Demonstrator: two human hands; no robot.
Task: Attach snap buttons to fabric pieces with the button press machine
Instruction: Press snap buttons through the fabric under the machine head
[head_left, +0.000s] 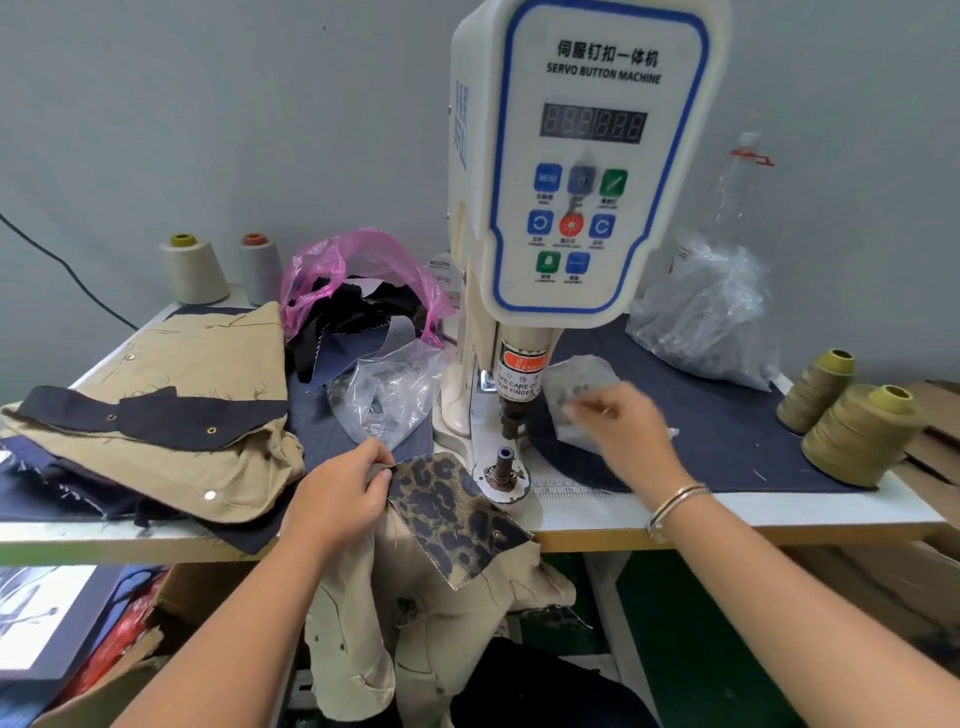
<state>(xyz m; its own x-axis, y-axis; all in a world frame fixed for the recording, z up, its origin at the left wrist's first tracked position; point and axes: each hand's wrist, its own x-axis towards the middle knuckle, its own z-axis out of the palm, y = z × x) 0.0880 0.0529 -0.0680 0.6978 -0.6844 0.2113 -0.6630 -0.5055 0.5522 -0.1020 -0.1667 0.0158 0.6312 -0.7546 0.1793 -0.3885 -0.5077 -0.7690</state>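
The white servo button machine stands at the table's middle, its lower die post on the base. A leopard-print fabric piece, joined to a beige garment hanging off the table edge, lies just left of the die. My left hand pinches the leopard piece's left edge. My right hand is blurred, with fingers at a small clear bag of snap parts right of the die; whether it holds a snap I cannot tell.
A pile of beige and navy fabric pieces with snaps lies at left. A pink bag of scraps, clear bags, thread cones and a plastic bottle surround the machine. Denim cloth covers the right tabletop.
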